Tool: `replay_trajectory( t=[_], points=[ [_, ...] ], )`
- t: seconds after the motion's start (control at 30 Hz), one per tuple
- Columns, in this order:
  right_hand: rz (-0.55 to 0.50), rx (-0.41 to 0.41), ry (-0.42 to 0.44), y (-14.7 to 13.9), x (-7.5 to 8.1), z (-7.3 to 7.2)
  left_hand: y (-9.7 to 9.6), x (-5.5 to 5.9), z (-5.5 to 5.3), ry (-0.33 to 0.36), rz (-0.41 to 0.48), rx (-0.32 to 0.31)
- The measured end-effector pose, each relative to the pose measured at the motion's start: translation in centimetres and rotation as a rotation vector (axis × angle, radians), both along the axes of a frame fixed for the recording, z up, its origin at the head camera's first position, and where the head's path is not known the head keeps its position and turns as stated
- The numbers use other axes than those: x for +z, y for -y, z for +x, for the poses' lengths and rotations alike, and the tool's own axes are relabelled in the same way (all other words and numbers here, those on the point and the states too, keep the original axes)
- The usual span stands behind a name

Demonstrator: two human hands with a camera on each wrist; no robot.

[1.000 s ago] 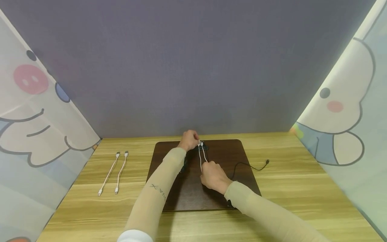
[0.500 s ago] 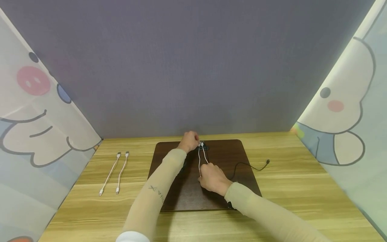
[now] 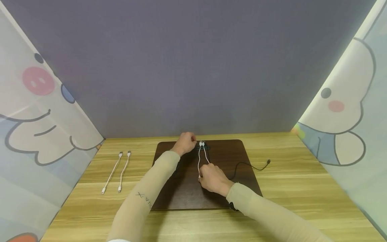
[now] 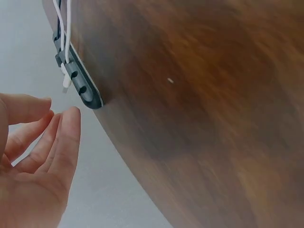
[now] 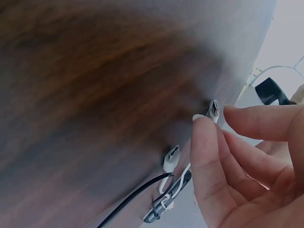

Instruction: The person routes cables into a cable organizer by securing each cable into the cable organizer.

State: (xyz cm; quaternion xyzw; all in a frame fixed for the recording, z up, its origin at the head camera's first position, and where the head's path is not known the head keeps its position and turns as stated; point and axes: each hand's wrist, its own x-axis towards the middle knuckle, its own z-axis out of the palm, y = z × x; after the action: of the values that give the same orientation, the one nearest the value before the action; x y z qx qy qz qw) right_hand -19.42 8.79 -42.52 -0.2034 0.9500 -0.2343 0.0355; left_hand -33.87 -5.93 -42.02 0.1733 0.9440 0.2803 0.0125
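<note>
Hovering beside the cable clip (image 4: 81,80), the left hand (image 3: 184,143) is relaxed, slightly spread, released; the right hand (image 3: 214,179) curves close about a white connector (image 5: 213,111) over the brown board (image 3: 182,196), its pinch unclear.

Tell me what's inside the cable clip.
Two white cables and a black cable run into the clip; the two slots nearest the left hand are bare. The cables cover the insides of their slots.

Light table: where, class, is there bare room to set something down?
Free: light table right of the black cable, and its front strip bordered by the sleeves and dark board. Crowded: the clip, holding white cables, with the left hand nearby.
</note>
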Motion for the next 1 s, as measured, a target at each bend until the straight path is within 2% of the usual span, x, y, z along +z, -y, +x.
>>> replay_trajectory(
  t=[0.3, 0.5, 0.67, 0.83, 1.0],
  points=[
    [-0.030, 0.011, 0.011, -0.3, -0.1, -0.1, 1.4, 0.3, 1.4, -0.013, -0.042, -0.045],
    [-0.016, -0.004, 0.008, -0.4, 0.0, -0.2, 2.3, 0.6, 2.3, -0.046, -0.076, -0.062],
    [-0.017, 0.008, -0.003, -0.3, 0.2, -0.3, 3.7, 0.5, 2.7, -0.074, -0.117, -0.049],
    [-0.025, 0.036, -0.031, 0.0, 0.4, -0.4, 5.5, 0.4, 3.1, -0.057, -0.126, -0.022],
    [-0.064, 0.058, -0.016, 0.4, 1.1, -0.8, 7.3, 0.5, 3.4, -0.056, -0.128, -0.005]
  ],
)
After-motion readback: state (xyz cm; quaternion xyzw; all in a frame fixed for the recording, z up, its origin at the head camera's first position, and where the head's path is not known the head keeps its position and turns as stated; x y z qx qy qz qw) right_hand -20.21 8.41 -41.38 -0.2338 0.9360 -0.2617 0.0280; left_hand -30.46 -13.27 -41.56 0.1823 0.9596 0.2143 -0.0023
